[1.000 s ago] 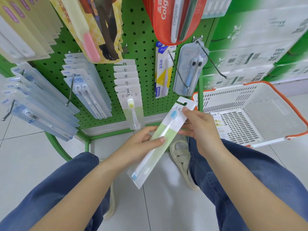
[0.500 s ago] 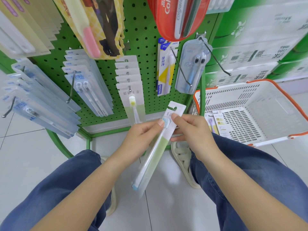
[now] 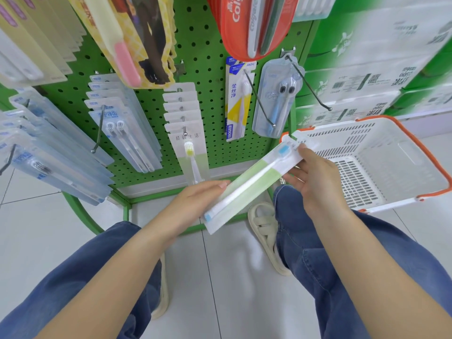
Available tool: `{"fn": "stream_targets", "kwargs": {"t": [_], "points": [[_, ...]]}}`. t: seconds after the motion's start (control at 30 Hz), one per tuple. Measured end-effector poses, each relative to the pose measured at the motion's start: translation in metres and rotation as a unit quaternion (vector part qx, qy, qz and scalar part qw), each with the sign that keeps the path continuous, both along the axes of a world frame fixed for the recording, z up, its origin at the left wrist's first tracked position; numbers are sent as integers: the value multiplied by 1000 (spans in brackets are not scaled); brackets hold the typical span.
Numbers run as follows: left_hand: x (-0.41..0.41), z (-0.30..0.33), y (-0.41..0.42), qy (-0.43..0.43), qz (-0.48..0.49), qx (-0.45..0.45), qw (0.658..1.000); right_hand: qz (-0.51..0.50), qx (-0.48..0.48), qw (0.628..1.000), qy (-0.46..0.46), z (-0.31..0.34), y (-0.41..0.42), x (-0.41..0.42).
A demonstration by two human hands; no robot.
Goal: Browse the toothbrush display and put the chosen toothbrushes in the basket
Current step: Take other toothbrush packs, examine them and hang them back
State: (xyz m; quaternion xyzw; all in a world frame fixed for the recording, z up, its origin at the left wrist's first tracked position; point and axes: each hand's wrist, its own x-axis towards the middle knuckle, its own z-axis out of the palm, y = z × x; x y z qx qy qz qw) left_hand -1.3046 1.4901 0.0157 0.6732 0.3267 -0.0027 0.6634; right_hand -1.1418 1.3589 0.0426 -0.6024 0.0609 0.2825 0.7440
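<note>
Both hands point(image 3: 254, 189) hold one toothbrush pack point(image 3: 252, 182), fingers loosely curled.

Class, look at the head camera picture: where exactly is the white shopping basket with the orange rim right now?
The white shopping basket sits on the floor at the right of the view, beside the green pegboard rack, just beyond the right hand.
</note>
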Motion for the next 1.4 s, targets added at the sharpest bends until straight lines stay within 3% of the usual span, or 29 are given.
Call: {"fn": "stream_targets", "kwargs": {"t": [0.27,0.73,0.97,1.1,1.2,1.23,1.3,1.4], "points": [[-1,-4,4,-52,79,25,995,-47,46,996,54,-6,-4,9],[2,-3,0,-65,93,-30,993,-78,59,994,48,-8,-4,10],[3,1,-1,-117,134,-209,962,-103,70,988,87,-12,-5,12],[1,-2,-2,-87,85,-71,990,-84,84,985,126,-13,-5,12],[0,-11,-8,-94,86,140,982,-84,100,981,141,-16,-5,12],[0,-15,-11,-108,77,255,958,-89,100,981,140,-15,-5,13],[-4,-21,-14,-146,42,457,876,-103,103,979,140,-15,-4,14],[-3,-30,-9,-231,-5,544,807,-117,100,977,146,-14,-4,13]]}}
